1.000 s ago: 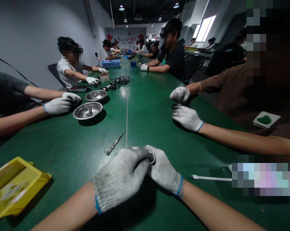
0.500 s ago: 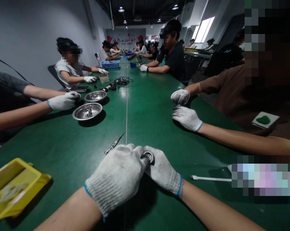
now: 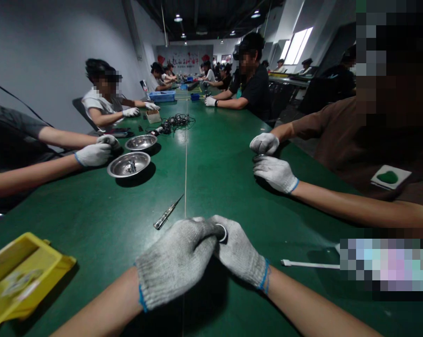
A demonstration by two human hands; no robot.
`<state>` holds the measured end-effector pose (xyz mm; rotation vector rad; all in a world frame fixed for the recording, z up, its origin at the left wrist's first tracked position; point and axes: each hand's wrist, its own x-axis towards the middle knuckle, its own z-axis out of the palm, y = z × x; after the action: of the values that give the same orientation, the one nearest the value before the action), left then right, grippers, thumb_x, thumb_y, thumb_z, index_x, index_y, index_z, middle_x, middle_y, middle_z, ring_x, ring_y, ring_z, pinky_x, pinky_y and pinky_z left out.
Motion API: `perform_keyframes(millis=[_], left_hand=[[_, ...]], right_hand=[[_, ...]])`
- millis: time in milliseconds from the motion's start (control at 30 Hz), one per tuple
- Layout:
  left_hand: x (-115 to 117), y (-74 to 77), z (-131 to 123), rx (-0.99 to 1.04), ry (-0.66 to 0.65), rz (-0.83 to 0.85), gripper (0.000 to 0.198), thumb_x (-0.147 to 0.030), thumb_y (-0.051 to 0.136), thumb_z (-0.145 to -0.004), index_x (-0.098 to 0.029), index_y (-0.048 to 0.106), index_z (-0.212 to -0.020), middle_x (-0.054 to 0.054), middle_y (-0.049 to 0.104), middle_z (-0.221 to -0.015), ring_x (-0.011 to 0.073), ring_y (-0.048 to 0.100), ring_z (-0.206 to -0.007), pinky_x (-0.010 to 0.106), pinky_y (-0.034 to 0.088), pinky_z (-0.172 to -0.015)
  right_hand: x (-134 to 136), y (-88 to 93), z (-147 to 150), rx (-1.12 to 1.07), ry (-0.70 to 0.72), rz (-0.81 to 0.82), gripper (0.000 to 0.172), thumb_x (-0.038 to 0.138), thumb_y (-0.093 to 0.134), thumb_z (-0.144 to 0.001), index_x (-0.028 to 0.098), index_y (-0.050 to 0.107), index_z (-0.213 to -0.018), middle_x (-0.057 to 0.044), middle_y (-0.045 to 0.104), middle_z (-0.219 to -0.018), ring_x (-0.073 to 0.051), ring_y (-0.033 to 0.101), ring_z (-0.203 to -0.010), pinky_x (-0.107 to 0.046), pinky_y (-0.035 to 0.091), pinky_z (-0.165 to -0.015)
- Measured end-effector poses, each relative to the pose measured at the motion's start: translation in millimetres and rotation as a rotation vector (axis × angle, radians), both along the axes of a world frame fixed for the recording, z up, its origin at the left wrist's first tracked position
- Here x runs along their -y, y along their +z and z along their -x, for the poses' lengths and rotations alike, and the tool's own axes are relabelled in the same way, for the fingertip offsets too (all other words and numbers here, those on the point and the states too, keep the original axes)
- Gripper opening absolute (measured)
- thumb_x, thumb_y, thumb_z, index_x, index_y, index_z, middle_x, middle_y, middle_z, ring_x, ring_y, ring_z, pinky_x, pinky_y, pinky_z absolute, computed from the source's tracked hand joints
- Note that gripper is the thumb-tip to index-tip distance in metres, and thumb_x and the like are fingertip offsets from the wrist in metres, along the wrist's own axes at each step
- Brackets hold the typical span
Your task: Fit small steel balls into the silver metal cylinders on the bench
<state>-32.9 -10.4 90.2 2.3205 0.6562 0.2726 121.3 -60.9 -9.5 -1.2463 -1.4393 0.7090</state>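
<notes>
Both my hands wear white knitted gloves with blue cuff edges and meet just above the green table. My right hand (image 3: pixel 238 252) is closed around a small round part with a shiny metal rim (image 3: pixel 224 234). From the left, my left hand (image 3: pixel 178 260) presses its thumb and fingers against the opening of that part. Gloves hide most of the part, so its kind cannot be made out. Beyond my left hand lies a slim screwdriver (image 3: pixel 166 214) with a clear handle, its tip pointing away to the right.
A yellow bin (image 3: pixel 53 256) holding small bagged items stands at the left. Two steel bowls (image 3: pixel 115 174) sit farther off, the nearer one with metal parts. A white cable (image 3: pixel 309 264) lies at right. Co-workers' gloved hands (image 3: pixel 276 173) work on both sides. Tangled black cables (image 3: pixel 176 122) lie beyond.
My left hand has turned at the wrist and shifted slightly right, its thumb now over the part's opening. My right hand keeps its hold. The view has tilted slightly.
</notes>
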Motion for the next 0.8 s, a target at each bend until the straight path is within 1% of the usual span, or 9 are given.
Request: perform_keyframes(millis=[133, 233, 300, 400, 500, 600, 667, 733, 800], left_hand=[[0.2, -3.1, -0.6, -0.036, -0.041, -0.071, 0.026, -0.016, 0.052, -0.094, -0.019, 0.076, -0.103, 0.006, 0.075, -0.101, 0.0209, 0.071, -0.092, 0.031, 0.056, -0.083], [-1.0, -3.9, 0.2, -0.058, -0.069, -0.153, 0.023, -0.018, 0.053, -0.095, -0.02, 0.075, -0.102, 0.007, 0.074, -0.102, 0.021, 0.07, -0.09, 0.03, 0.056, -0.08], [-2.0, -1.7, 0.7, -0.106, -0.107, -0.229, 0.022, -0.02, 0.053, -0.096, -0.02, 0.073, -0.102, 0.007, 0.073, -0.102, 0.0214, 0.07, -0.088, 0.031, 0.056, -0.076], [-2.6, 4.5, -0.4, -0.23, -0.202, -0.374, 0.02, -0.025, 0.053, -0.097, -0.02, 0.071, -0.103, 0.008, 0.071, -0.101, 0.0231, 0.068, -0.083, 0.034, 0.056, -0.072], [-2.4, 8.5, -3.2, -0.324, -0.259, -0.498, 0.018, -0.023, 0.052, -0.097, -0.02, 0.07, -0.1, 0.008, 0.071, -0.098, 0.0239, 0.067, -0.08, 0.036, 0.056, -0.07], [-2.2, 7.0, -5.0, -0.354, -0.244, -0.58, 0.018, -0.02, 0.053, -0.098, -0.02, 0.07, -0.1, 0.008, 0.071, -0.097, 0.0244, 0.067, -0.079, 0.038, 0.057, -0.071], [-1.0, 4.9, -5.2, -0.366, -0.222, -0.609, 0.02, -0.018, 0.052, -0.098, -0.02, 0.071, -0.104, 0.009, 0.072, -0.1, 0.0258, 0.069, -0.081, 0.04, 0.058, -0.073], [2.0, 4.3, -5.4, -0.392, -0.186, -0.587, 0.025, -0.016, 0.049, -0.098, -0.02, 0.071, -0.11, 0.01, 0.073, -0.103, 0.028, 0.07, -0.086, 0.043, 0.059, -0.076], [7.0, 5.6, -5.8, -0.415, -0.123, -0.495, 0.028, -0.017, 0.048, -0.098, -0.02, 0.07, -0.116, 0.011, 0.074, -0.107, 0.0292, 0.072, -0.089, 0.045, 0.06, -0.078]], right_hand=[[0.9, 0.4, -1.0, -0.009, 0.035, -0.022, 0.007, 0.017, 0.062, -0.077, 0.022, 0.058, -0.076, 0.0, 0.069, -0.074, -0.018, 0.066, -0.07, -0.027, 0.05, -0.064], [1.0, 0.2, -0.2, 0.011, 0.034, -0.04, 0.006, 0.016, 0.06, -0.078, 0.022, 0.058, -0.077, -0.001, 0.069, -0.074, -0.019, 0.068, -0.072, -0.028, 0.051, -0.066], [0.8, -0.2, 1.0, 0.009, 0.03, -0.033, 0.006, 0.017, 0.059, -0.078, 0.022, 0.058, -0.077, -0.002, 0.071, -0.076, -0.02, 0.069, -0.073, -0.029, 0.052, -0.067], [0.2, -0.3, 2.6, -0.038, 0.053, -0.019, 0.007, 0.016, 0.06, -0.078, 0.022, 0.062, -0.081, -0.002, 0.073, -0.08, -0.021, 0.071, -0.076, -0.029, 0.055, -0.071], [-0.5, 1.1, 3.2, -0.062, 0.069, -0.032, 0.009, 0.016, 0.061, -0.077, 0.023, 0.063, -0.083, -0.002, 0.074, -0.082, -0.021, 0.072, -0.078, -0.029, 0.056, -0.074], [-0.9, 3.2, 2.5, -0.048, 0.077, -0.03, 0.007, 0.016, 0.061, -0.077, 0.023, 0.061, -0.08, -0.002, 0.073, -0.079, -0.02, 0.07, -0.075, -0.029, 0.056, -0.071], [-1.1, 3.9, 1.8, -0.024, 0.065, -0.024, 0.007, 0.015, 0.06, -0.078, 0.023, 0.06, -0.078, -0.002, 0.072, -0.076, -0.019, 0.068, -0.072, -0.028, 0.055, -0.069], [-1.3, 3.5, 1.2, -0.001, 0.03, -0.03, 0.008, 0.015, 0.059, -0.078, 0.022, 0.06, -0.078, -0.001, 0.07, -0.076, -0.018, 0.067, -0.071, -0.027, 0.055, -0.069], [-1.3, 2.3, 0.8, 0.003, -0.01, -0.036, 0.01, 0.013, 0.059, -0.077, 0.022, 0.062, -0.08, -0.002, 0.071, -0.078, -0.018, 0.067, -0.073, -0.027, 0.055, -0.071]])
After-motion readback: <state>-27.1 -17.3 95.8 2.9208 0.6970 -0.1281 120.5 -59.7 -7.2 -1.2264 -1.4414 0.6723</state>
